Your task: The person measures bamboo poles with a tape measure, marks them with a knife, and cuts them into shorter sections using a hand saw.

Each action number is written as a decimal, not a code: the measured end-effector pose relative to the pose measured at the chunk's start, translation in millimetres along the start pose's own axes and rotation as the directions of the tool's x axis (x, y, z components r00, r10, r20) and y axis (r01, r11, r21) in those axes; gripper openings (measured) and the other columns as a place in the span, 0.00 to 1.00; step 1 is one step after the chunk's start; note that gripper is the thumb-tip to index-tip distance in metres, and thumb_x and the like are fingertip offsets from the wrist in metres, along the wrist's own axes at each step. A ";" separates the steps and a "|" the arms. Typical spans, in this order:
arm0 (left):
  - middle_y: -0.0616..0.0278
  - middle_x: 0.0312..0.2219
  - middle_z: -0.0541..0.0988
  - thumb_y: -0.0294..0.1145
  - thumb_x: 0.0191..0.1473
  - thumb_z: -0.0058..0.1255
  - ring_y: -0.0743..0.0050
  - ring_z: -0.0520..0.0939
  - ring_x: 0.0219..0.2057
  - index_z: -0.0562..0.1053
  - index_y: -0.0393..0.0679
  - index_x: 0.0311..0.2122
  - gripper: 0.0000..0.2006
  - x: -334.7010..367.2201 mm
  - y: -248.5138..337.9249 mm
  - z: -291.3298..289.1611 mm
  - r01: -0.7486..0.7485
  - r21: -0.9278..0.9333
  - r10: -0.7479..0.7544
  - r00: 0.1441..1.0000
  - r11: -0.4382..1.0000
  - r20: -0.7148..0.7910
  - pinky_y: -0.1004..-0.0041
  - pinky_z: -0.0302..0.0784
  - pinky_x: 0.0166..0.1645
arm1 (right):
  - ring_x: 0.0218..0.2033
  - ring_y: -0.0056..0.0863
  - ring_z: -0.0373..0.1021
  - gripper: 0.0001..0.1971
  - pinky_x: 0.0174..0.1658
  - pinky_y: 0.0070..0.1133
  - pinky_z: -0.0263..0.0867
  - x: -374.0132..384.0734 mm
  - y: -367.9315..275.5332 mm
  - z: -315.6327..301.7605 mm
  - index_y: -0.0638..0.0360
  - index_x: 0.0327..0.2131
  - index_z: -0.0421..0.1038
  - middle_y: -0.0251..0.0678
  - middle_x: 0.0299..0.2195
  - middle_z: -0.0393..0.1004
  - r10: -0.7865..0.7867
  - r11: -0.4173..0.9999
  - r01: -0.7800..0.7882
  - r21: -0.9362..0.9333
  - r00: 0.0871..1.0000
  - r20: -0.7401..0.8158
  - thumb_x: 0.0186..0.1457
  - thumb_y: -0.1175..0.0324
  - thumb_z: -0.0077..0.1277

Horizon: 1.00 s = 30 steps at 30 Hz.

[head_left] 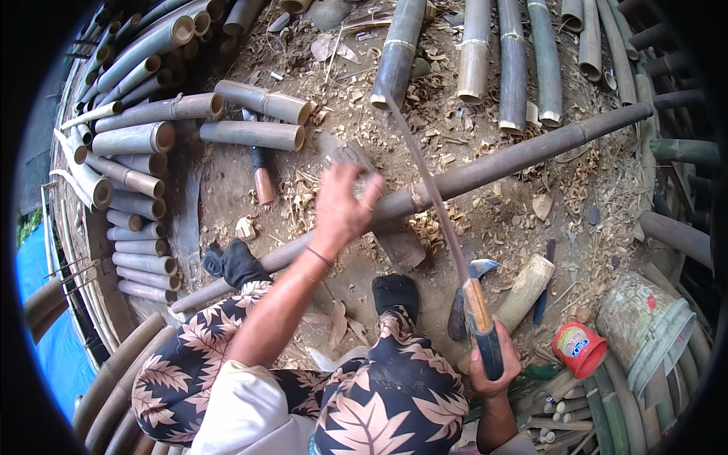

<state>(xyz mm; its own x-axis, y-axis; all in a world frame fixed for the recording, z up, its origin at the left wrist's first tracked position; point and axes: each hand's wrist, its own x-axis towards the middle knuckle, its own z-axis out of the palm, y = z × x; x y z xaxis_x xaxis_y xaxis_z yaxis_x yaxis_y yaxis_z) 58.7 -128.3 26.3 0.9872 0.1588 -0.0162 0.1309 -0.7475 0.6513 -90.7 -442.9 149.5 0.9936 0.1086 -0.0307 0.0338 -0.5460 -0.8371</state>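
A long dark bamboo pole (516, 161) lies slantwise across a wooden block (400, 249) on the ground. Over the pole, beside the block, is my left hand (343, 208), its fingers spread and holding nothing; whether the palm touches the pole I cannot tell. My right hand (494, 364) is closed round the black-wrapped end of the handle of a long-bladed knife (434, 193). Its narrow brownish blade points up and away, passing in front of the pole in this view. Just left of the handle, a second tool (483, 267) with a curved metal tip lies on the ground.
Cut bamboo lengths (142, 268) are stacked at the left, and more bamboo pieces (475, 49) lie at the far side. A wooden-handled tool (262, 182) rests left of the block. A red tub (580, 349) and dirty white bucket (644, 318) stand right. Shavings cover the soil.
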 end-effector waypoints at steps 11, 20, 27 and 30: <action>0.60 0.36 0.73 0.59 0.54 0.52 0.59 0.72 0.43 0.82 0.51 0.38 0.21 -22.9 24.6 30.8 -0.048 0.349 0.031 0.998 0.936 0.054 0.61 0.65 0.46 | 0.21 0.38 0.77 0.30 0.28 0.26 0.72 -29.2 -3.5 -9.8 0.82 0.51 0.67 0.49 0.24 0.77 -0.121 0.992 0.123 -0.022 0.989 0.082 0.41 0.75 0.53; 0.60 0.35 0.73 0.62 0.54 0.51 0.59 0.73 0.41 0.81 0.50 0.35 0.24 -25.1 20.2 37.7 -0.110 0.340 0.111 0.994 0.934 0.017 0.60 0.64 0.45 | 0.20 0.27 0.72 0.27 0.26 0.24 0.69 35.1 13.8 58.8 0.74 0.54 0.67 0.37 0.23 0.73 -0.094 0.992 0.093 0.081 0.996 0.007 0.48 0.73 0.52; 0.59 0.38 0.72 0.60 0.49 0.56 0.59 0.72 0.43 0.77 0.48 0.42 0.26 -22.3 11.1 20.3 -0.266 0.277 0.239 0.963 0.923 0.127 0.59 0.63 0.47 | 0.31 0.45 0.80 0.29 0.38 0.31 0.75 -69.9 5.3 -3.3 0.81 0.50 0.68 0.59 0.35 0.78 -0.039 0.997 0.043 -0.062 0.997 0.073 0.39 0.78 0.49; 0.58 0.40 0.71 0.57 0.46 0.60 0.58 0.71 0.45 0.75 0.47 0.47 0.28 -23.4 11.0 21.5 -0.247 0.357 0.157 0.952 0.901 0.263 0.59 0.63 0.47 | 0.31 0.42 0.81 0.29 0.37 0.30 0.76 -61.7 12.4 1.1 0.81 0.50 0.68 0.59 0.35 0.79 -0.061 0.994 0.067 -0.090 0.996 0.068 0.38 0.80 0.48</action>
<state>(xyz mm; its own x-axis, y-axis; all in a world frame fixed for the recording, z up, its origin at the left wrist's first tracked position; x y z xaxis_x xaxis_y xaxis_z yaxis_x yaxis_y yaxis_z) 39.0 -154.1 17.6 0.9843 -0.1359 -0.1128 -0.0936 -0.9429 0.3196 -151.7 -455.5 140.4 0.9801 0.1976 -0.0168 0.1095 -0.6102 -0.7846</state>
